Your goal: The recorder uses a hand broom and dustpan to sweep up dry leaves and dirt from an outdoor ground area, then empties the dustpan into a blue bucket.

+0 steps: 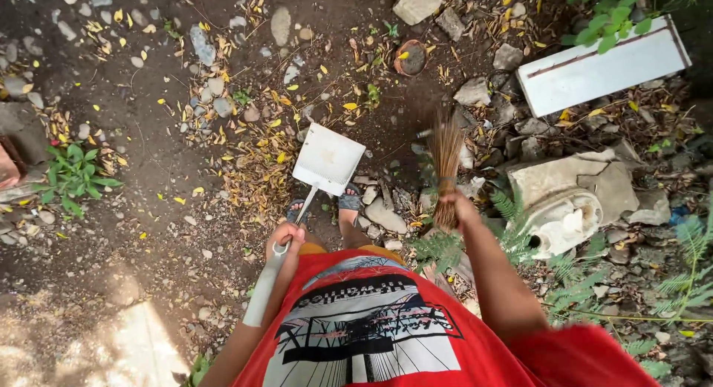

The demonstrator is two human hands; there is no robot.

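Observation:
I look straight down at my red printed shirt and the ground. My left hand [285, 241] grips the long pale handle of a white dustpan [327, 160], whose pan hangs just above the dirt in front of my sandalled feet [350, 199]. My right hand [461, 209] is closed around the base of a short brown stick broom [446, 160], its bristles fanning upward in the view, over stones and dry leaves. A heap of yellow and brown leaves [256, 168] lies just left of the dustpan.
Dark soil with scattered pebbles and yellow leaves fills the left side. Stones and rubble [475, 91], a white board [601, 66], a broken pale concrete piece [568, 197] and ferns [512, 231] crowd the right. A small green plant [74, 175] grows at the left.

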